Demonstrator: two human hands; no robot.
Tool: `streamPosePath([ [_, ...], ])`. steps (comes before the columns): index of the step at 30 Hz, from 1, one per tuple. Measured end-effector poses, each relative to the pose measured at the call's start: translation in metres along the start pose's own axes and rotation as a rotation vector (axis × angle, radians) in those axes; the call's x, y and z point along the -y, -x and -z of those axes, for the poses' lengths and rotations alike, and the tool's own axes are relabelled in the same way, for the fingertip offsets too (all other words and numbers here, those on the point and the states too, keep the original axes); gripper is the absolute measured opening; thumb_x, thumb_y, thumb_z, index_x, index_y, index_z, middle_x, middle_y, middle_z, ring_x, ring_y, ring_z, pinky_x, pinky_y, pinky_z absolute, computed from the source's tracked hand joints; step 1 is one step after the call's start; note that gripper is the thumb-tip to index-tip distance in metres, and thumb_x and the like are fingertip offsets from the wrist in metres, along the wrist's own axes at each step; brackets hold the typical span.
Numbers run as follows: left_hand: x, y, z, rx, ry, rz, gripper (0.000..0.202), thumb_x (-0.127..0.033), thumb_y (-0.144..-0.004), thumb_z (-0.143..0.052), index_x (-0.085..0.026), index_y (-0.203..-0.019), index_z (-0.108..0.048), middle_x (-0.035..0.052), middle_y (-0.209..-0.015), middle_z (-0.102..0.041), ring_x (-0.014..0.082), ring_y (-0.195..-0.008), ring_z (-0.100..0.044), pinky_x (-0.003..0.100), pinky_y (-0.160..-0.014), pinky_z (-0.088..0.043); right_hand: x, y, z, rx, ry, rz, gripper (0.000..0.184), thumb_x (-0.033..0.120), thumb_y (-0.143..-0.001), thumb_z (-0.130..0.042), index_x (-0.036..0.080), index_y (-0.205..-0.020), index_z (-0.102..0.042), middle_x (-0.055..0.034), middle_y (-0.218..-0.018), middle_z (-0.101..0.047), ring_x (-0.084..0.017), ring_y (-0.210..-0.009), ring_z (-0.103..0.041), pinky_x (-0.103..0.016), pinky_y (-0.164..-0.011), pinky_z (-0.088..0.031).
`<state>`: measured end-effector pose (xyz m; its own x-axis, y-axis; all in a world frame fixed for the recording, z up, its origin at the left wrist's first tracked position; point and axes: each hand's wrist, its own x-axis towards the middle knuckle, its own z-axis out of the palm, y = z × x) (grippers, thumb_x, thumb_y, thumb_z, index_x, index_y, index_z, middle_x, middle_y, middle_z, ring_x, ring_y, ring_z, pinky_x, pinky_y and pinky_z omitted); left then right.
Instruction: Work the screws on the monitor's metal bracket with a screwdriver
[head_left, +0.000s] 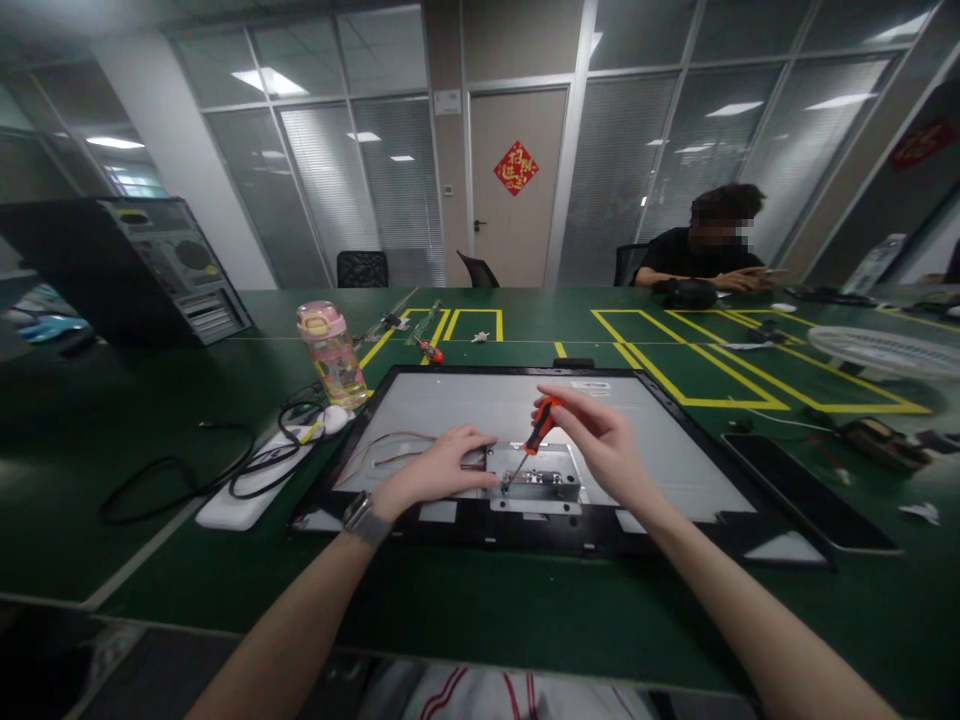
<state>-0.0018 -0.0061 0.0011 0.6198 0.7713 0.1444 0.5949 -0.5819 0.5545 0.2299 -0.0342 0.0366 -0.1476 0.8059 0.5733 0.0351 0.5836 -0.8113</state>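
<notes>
A screen panel [435, 400] with a grey back and black frame lies flat on the green table in front of me. On its near half sits a silver metal bracket [570, 480] with ports or fittings along its inside. My left hand [446, 462], wearing a watch, grips the bracket's left end between thumb and fingers. In my right hand [600, 435] is a red and black screwdriver [541, 428], tilted, its tip down at the left part of the bracket. Whether the tip sits in a screw is too small to tell. Thin wires [390, 440] run left of the bracket.
Left of the panel are a white power strip [240, 495], a black cable [150, 510] and a pink-lidded bottle [330, 350]. Another screwdriver [431, 352] lies beyond. A dark flat panel [806, 490] is at right. A black computer case [120, 270] stands far left; a person [697, 245] sits opposite.
</notes>
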Motion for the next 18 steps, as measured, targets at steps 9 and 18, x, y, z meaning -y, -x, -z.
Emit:
streamPosePath([
  [9,-0.0007,-0.0013,-0.0001,-0.001,-0.005,0.007,0.058,-0.049,-0.079,-0.063,-0.022,-0.129,-0.051,0.0073,-0.115,-0.053,0.0232,-0.108,-0.052,0.033,-0.097,-0.038,-0.0071,0.0017,0.0048,0.029,-0.107,-0.048,0.036,0.027,-0.090,-0.048,0.029,-0.125,-0.055,-0.0066,-0.114,-0.063,-0.020,-0.099,-0.064,-0.044,-0.091,-0.050],
  [18,0.0016,-0.0010,-0.0009,0.005,-0.022,-0.004,0.059,-0.052,-0.080,-0.061,-0.023,-0.130,-0.050,0.0067,-0.113,-0.053,0.0228,-0.106,-0.052,0.032,-0.097,-0.039,-0.0046,0.0028,0.0028,-0.064,-0.054,-0.035,0.023,0.031,-0.084,-0.059,0.027,-0.106,-0.066,-0.0037,-0.097,-0.067,-0.019,-0.088,-0.066,-0.039,-0.084,-0.053],
])
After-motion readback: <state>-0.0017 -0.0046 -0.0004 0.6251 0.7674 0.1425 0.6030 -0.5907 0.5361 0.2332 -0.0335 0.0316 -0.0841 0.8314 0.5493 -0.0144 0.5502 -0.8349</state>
